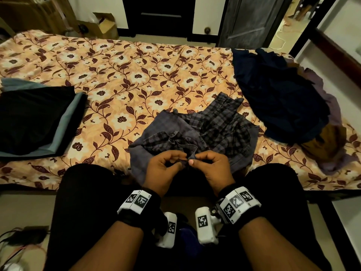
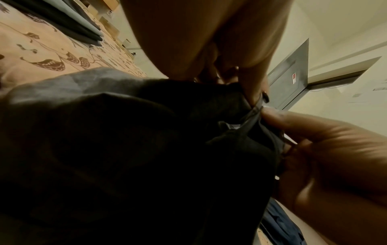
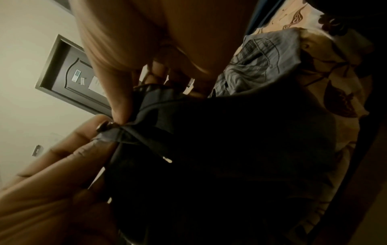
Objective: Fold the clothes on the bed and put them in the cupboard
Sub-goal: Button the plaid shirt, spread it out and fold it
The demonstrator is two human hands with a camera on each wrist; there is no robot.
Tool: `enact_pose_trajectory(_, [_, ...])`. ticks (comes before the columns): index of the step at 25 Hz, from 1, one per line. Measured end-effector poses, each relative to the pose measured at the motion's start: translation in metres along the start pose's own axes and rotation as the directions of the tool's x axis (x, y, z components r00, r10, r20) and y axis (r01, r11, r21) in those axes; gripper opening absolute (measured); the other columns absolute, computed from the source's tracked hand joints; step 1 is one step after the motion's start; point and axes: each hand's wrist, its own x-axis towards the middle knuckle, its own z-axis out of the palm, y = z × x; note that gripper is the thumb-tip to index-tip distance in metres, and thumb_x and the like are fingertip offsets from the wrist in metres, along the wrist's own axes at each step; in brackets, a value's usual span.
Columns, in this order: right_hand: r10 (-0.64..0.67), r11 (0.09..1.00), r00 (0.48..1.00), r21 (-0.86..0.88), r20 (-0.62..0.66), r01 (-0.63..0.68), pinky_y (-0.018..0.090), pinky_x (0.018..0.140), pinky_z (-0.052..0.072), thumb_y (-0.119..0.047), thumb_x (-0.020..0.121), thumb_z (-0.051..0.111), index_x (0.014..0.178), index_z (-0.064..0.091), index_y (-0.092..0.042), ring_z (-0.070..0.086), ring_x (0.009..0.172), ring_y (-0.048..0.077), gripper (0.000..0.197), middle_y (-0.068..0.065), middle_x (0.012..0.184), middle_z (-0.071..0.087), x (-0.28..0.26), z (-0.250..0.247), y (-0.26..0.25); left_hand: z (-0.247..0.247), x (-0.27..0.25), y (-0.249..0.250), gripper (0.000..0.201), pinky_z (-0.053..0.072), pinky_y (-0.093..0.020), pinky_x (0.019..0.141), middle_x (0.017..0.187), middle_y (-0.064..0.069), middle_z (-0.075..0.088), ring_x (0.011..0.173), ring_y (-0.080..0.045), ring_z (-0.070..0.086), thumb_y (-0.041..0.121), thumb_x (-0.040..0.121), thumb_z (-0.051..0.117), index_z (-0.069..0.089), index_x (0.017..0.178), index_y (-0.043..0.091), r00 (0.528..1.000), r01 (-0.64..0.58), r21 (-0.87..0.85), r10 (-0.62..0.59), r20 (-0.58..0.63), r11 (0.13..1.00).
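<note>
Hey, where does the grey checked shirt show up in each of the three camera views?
Head: checked shirt lies crumpled low in the centre, on the bed, its edge pinched by both hands.
Left wrist: dark mass filling the lower left.
Right wrist: centre and right, checks visible up top.
Shared landmark: floral bedsheet.

Folded stack (image 1: 33, 118) left, shirt (image 1: 205, 130) middle, heap (image 1: 279, 94) right on bed (image 1: 121, 75).

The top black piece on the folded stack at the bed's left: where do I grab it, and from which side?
Take the folded stack by its near-right corner, coming from the right across the bare bedsheet. The black top piece lies flat with its edge stepped back from the grey layer beneath, so fingers should slip under there. Both hands are pinching the plaid garment now.
</note>
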Motion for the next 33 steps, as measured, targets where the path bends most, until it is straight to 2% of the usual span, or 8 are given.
enact_pose_trajectory(4, [-0.047,0.994,0.991,-0.087,0.128,0.059,0.014,0.072,0.049,0.005,0.074,0.075,0.078,0.072,-0.019,0.065,0.074,0.0,0.025,-0.004,0.08,0.067,0.001,-0.003,0.004,-0.003,0.001,0.002,0.04,0.053,-0.017,0.074,0.085,-0.006,0.07,0.078,-0.007,0.068,-0.018,0.079,0.063,0.062,0.101,0.015,0.998,0.059,-0.052,-0.058,0.029,0.997])
enact_pose_trajectory(8, [-0.078,0.97,0.973,-0.208,0.219,0.125,0.018,0.079,0.05,0.0,0.076,0.075,0.089,0.072,-0.02,0.065,0.085,0.011,0.024,-0.007,0.086,0.066,0.003,-0.004,0.009,-0.006,0.002,-0.004,0.049,0.054,-0.02,0.074,0.078,0.0,0.072,0.077,-0.009,0.07,-0.013,0.078,0.068,0.06,0.118,0.014,0.997,0.079,-0.007,-0.079,0.022,0.997])
enact_pose_trajectory(12, [-0.144,0.943,0.956,-0.257,0.256,0.21,0.015,0.079,0.049,-0.002,0.075,0.077,0.092,0.074,-0.014,0.062,0.082,0.0,0.021,-0.011,0.086,0.064,0.002,-0.004,0.008,-0.006,0.002,-0.008,0.031,0.049,-0.014,0.07,0.069,0.012,0.068,0.069,0.003,0.064,-0.008,0.079,0.068,0.072,0.1,0.014,0.997,0.069,0.143,-0.072,0.017,0.987])
enact_pose_trajectory(20, [-0.195,0.885,0.932,-0.355,0.304,0.301,0.011,0.077,0.045,-0.004,0.076,0.076,0.097,0.073,-0.007,0.058,0.084,0.002,0.021,-0.011,0.087,0.059,0.004,-0.002,0.007,-0.005,0.002,-0.01,0.025,0.049,-0.015,0.066,0.073,0.007,0.069,0.065,0.003,0.062,-0.001,0.078,0.07,0.07,0.076,0.024,0.995,0.097,0.143,-0.093,-0.037,0.985])
enact_pose_trajectory(23, [-0.165,0.909,0.943,-0.326,0.289,0.259,0.019,0.078,0.049,-0.005,0.077,0.076,0.093,0.073,-0.008,0.063,0.086,0.013,0.017,0.002,0.09,0.065,0.005,-0.006,0.007,-0.007,0.003,-0.009,0.037,0.051,-0.02,0.073,0.093,0.008,0.066,0.077,0.0,0.061,0.011,0.074,0.07,0.068,0.101,0.037,1.0,0.02,0.125,-0.022,0.018,0.992])
enact_pose_trajectory(26, [-0.181,0.906,0.932,-0.315,0.313,0.282,0.023,0.079,0.051,-0.006,0.077,0.076,0.093,0.074,-0.007,0.064,0.086,0.013,0.017,0.006,0.091,0.068,0.007,-0.008,0.008,-0.008,0.003,-0.008,0.062,0.048,-0.016,0.074,0.115,0.007,0.059,0.073,0.005,0.055,0.005,0.074,0.063,0.056,0.121,0.045,0.994,-0.022,0.082,0.014,0.104,0.996])
enact_pose_trajectory(29, [-0.217,0.895,0.925,-0.315,0.312,0.316,0.022,0.08,0.052,-0.005,0.076,0.076,0.094,0.075,-0.004,0.065,0.084,0.009,0.018,0.006,0.09,0.07,0.006,-0.008,0.011,-0.008,0.004,-0.006,0.055,0.047,-0.013,0.076,0.133,0.007,0.048,0.078,0.003,0.055,0.001,0.075,0.061,0.063,0.109,0.044,0.987,-0.071,0.145,0.048,0.155,0.987])
enact_pose_trajectory(33, [-0.267,0.87,0.921,-0.341,0.283,0.357,0.019,0.076,0.052,-0.008,0.075,0.078,0.091,0.076,-0.004,0.064,0.079,0.002,0.017,0.0,0.086,0.07,0.004,-0.009,0.011,-0.004,0.004,-0.01,0.036,0.047,-0.012,0.077,0.123,0.007,0.052,0.101,-0.008,0.057,0.01,0.073,0.062,0.068,0.088,0.042,0.993,-0.091,0.222,0.07,0.1,0.971])
